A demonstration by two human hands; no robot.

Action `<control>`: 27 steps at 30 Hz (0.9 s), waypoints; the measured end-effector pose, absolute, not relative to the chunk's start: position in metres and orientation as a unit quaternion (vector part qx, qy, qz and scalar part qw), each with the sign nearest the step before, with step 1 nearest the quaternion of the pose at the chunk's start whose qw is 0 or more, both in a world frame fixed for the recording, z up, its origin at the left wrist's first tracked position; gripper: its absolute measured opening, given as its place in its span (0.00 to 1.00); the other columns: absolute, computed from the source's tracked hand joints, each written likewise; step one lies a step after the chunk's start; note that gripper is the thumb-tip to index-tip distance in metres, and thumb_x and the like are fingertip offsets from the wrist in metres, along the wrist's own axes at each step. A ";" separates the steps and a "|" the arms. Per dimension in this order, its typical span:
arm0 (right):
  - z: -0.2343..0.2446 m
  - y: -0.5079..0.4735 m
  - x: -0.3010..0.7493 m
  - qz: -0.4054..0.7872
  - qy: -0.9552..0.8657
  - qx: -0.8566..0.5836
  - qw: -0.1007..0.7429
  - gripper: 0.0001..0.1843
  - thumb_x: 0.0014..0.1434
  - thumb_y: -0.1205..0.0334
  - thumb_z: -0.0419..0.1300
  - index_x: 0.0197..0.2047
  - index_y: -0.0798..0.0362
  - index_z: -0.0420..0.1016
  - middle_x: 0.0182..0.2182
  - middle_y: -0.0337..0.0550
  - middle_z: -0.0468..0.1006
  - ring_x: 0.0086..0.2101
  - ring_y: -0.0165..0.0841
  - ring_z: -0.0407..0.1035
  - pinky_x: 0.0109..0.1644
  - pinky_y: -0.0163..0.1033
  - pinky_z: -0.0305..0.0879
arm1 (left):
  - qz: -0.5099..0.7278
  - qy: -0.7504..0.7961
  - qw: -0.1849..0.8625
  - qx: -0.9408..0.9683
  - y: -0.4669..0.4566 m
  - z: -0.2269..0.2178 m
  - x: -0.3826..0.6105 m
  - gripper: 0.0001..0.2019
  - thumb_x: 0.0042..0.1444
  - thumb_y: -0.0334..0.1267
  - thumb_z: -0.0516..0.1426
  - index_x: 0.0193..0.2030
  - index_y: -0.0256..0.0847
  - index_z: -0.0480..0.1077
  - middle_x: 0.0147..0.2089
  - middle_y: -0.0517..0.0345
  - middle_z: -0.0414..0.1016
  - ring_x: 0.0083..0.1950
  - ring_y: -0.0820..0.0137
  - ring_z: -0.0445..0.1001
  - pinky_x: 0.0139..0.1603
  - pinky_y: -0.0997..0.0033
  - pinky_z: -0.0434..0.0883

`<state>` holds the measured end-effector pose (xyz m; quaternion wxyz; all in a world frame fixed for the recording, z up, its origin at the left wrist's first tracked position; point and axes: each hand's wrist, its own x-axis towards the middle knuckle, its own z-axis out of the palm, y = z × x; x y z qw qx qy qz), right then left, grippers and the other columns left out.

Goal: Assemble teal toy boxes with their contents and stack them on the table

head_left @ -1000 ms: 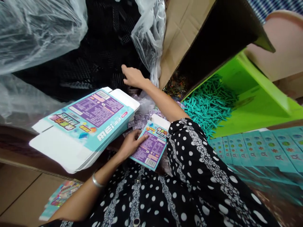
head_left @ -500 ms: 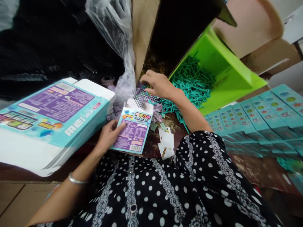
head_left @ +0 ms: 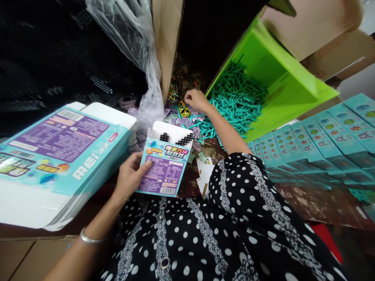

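Note:
My left hand point(head_left: 129, 175) is closed around the left edge of a small purple and turquoise printed box point(head_left: 164, 168), thumb on its front. The box's white top flap stands open. Black studded grid plates point(head_left: 185, 139) stick out of its opening. Farther forward, my right hand point(head_left: 197, 100) has its fingers bent together at a small packet of yellow and black beads point(head_left: 184, 109), which lies at the mouth of a dark carton. The fingertips seem to pinch the packet's edge, though they are partly hidden. Small purplish sachets point(head_left: 175, 121) are scattered between the hands.
A stack of flattened boxes point(head_left: 67, 136) lies at left. A bright green bin point(head_left: 281, 89) holds turquoise sticks point(head_left: 234, 105). Rows of turquoise boxes point(head_left: 316, 136) stand at right. White cards point(head_left: 205, 173) lie near my body. A clear plastic bag point(head_left: 150, 101) hangs from the carton.
The black grid plate near my right hand is now inside the box opening. My right hand has moved forward to the bead packet. My left hand still holds the box.

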<state>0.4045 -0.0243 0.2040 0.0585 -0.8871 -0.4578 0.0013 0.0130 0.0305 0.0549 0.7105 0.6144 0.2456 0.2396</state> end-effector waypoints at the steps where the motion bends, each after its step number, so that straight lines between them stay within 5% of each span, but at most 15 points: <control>1: 0.198 -0.024 0.411 0.021 -0.454 -0.891 0.019 0.16 0.72 0.68 0.61 0.56 0.58 0.88 0.57 0.57 0.90 0.61 0.51 0.83 0.68 0.50 0.75 | 0.265 0.248 0.706 0.608 0.030 0.053 0.011 0.35 0.51 0.74 0.74 0.45 0.42 0.80 0.45 0.49 0.89 0.44 0.55 0.85 0.46 0.61 0.83; 7: 0.173 -0.028 0.425 0.159 -0.544 -0.821 -0.072 0.46 0.58 0.65 0.77 0.78 0.56 0.76 0.76 0.56 0.77 0.73 0.50 0.75 0.76 0.47 0.69 | 0.314 0.207 0.712 0.592 0.026 0.052 0.008 0.27 0.55 0.64 0.76 0.46 0.43 0.82 0.43 0.52 0.89 0.41 0.58 0.86 0.43 0.63 0.83; 12: 0.165 -0.032 0.415 0.077 -0.547 -0.831 -0.061 0.30 0.70 0.66 0.65 0.73 0.52 0.82 0.70 0.51 0.84 0.69 0.50 0.78 0.75 0.50 0.69 | 0.337 0.178 0.701 0.603 0.023 0.060 0.016 0.24 0.57 0.60 0.77 0.48 0.44 0.82 0.43 0.53 0.89 0.40 0.60 0.86 0.42 0.65 0.83; 17: 0.184 -0.055 0.416 -0.077 -0.416 -0.886 0.190 0.22 0.82 0.59 0.55 0.70 0.58 0.79 0.62 0.58 0.88 0.62 0.44 0.83 0.72 0.51 0.74 | 0.338 0.204 0.670 0.628 0.024 0.072 0.011 0.26 0.56 0.61 0.76 0.50 0.44 0.81 0.46 0.53 0.89 0.43 0.59 0.86 0.44 0.62 0.83; 21: 0.215 -0.101 0.410 -0.046 -0.414 -0.781 0.465 0.32 0.77 0.31 0.59 0.65 0.49 0.77 0.51 0.49 0.89 0.50 0.40 0.86 0.56 0.50 0.85 | 0.244 0.255 0.664 0.659 0.023 0.077 0.008 0.25 0.58 0.62 0.74 0.49 0.44 0.81 0.46 0.52 0.88 0.44 0.56 0.84 0.45 0.57 0.82; 23: 0.229 -0.127 0.389 0.010 -0.438 -0.734 0.520 0.37 0.68 0.23 0.64 0.61 0.46 0.78 0.45 0.43 0.88 0.44 0.38 0.85 0.49 0.48 0.85 | 0.220 0.258 0.671 0.659 0.019 0.077 0.011 0.26 0.57 0.63 0.73 0.48 0.44 0.81 0.46 0.51 0.89 0.44 0.54 0.84 0.46 0.55 0.81; 27: 0.245 -0.163 0.325 0.079 -0.449 -0.731 0.507 0.35 0.63 0.25 0.71 0.53 0.49 0.79 0.39 0.40 0.83 0.41 0.35 0.80 0.45 0.42 0.82 | 0.206 0.233 0.684 0.661 0.003 0.079 0.016 0.26 0.57 0.62 0.73 0.49 0.43 0.80 0.49 0.51 0.89 0.46 0.54 0.84 0.50 0.54 0.82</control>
